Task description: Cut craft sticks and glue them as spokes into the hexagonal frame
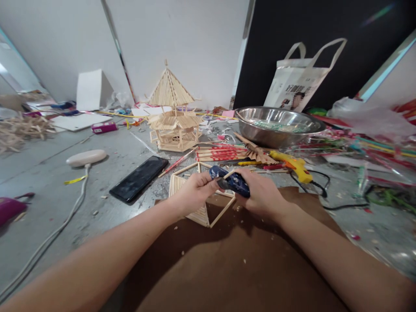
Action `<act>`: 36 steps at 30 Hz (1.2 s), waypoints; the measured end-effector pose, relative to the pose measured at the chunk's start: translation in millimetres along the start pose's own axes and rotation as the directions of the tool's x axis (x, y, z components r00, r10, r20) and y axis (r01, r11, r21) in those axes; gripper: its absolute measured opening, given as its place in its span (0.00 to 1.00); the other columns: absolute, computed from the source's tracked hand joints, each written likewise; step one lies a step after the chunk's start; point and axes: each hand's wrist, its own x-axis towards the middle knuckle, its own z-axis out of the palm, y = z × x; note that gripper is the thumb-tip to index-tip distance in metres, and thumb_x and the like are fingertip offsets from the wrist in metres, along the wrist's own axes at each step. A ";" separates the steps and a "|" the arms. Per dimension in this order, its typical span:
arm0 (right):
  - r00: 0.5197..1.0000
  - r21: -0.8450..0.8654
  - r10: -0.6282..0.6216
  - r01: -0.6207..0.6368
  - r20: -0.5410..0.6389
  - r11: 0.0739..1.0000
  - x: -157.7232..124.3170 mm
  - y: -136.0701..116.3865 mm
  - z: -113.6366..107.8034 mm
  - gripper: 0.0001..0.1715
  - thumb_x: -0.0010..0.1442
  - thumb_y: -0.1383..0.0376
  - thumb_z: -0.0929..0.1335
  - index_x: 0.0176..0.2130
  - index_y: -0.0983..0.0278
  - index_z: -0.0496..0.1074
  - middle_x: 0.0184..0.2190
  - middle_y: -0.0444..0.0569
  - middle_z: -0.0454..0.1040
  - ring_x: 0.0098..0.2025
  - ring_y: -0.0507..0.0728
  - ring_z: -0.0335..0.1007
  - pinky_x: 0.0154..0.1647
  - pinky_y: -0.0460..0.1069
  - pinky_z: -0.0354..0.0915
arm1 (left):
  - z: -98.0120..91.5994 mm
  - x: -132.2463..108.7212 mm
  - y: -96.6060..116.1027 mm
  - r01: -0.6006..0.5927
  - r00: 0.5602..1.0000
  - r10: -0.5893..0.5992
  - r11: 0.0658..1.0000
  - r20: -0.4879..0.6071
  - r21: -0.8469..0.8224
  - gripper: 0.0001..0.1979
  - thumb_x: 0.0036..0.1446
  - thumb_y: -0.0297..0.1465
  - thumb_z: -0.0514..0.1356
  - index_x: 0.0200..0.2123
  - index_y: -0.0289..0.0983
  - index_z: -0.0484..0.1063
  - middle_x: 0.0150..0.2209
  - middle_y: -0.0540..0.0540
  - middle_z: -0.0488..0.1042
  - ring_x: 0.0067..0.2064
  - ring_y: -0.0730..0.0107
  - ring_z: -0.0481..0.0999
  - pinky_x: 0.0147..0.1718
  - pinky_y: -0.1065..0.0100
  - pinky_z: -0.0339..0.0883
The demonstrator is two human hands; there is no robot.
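Observation:
My right hand (263,190) is closed around a dark blue, marbled hand tool (238,183) with a grey metal end; its exact kind is unclear. Just left of it, my left hand (196,190) pinches a thin wooden stick (229,174), whose visible end runs across the tool. Fingers hide the rest of the stick. Beneath both hands lies a frame of wooden sticks (222,212), partly filled with sticks laid side by side on its left. Behind the hands stands a pagoda model made of sticks (175,123), with two tiered roofs.
Brown paper (227,268) covers the floor in front of me. A black phone (139,178) and a white corded device (86,157) lie left. Red-and-white packets of sticks (221,153), a yellow glue gun (294,167), a metal basin (279,125) and a white bag (295,82) are beyond.

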 end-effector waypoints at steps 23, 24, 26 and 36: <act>0.998 -0.063 0.037 -0.035 0.040 0.997 -1.0 -2.3 -4.0 0.17 0.45 0.63 0.62 0.38 0.64 0.62 0.30 0.48 0.71 0.31 0.56 0.66 0.27 0.46 0.54 | -3.0 0.1 5.0 0.032 0.999 -0.034 0.999 0.039 0.038 0.14 0.50 0.40 0.52 0.25 0.33 0.65 0.14 0.56 0.54 0.17 0.83 0.53 0.15 0.78 0.49; 0.998 -0.072 0.047 -0.045 0.030 0.996 -0.6 -2.5 -3.5 0.17 0.45 0.63 0.62 0.38 0.64 0.62 0.30 0.48 0.71 0.31 0.56 0.66 0.27 0.46 0.54 | -1.3 0.4 4.0 -0.043 0.999 0.046 0.990 -0.024 0.135 0.14 0.51 0.39 0.51 0.26 0.33 0.65 0.17 0.54 0.58 0.20 0.81 0.57 0.19 0.77 0.53; 0.998 -0.081 0.065 -0.064 0.012 0.995 0.3 -3.3 -2.7 0.18 0.46 0.63 0.62 0.39 0.63 0.62 0.32 0.48 0.71 0.31 0.56 0.66 0.27 0.46 0.54 | 2.0 0.2 1.9 -0.139 0.976 0.185 0.936 -0.118 0.323 0.12 0.52 0.36 0.50 0.29 0.33 0.66 0.22 0.50 0.64 0.27 0.76 0.62 0.26 0.75 0.57; 1.000 -0.007 0.026 -0.026 0.007 1.000 1.3 -1.0 -0.2 0.24 0.45 0.66 0.62 0.44 0.65 0.60 0.41 0.51 0.68 0.39 0.57 0.64 0.35 0.48 0.57 | 3.3 -0.4 -1.1 -0.175 0.968 0.228 0.910 -0.101 0.376 0.12 0.53 0.34 0.48 0.29 0.33 0.67 0.25 0.49 0.66 0.29 0.75 0.63 0.29 0.73 0.57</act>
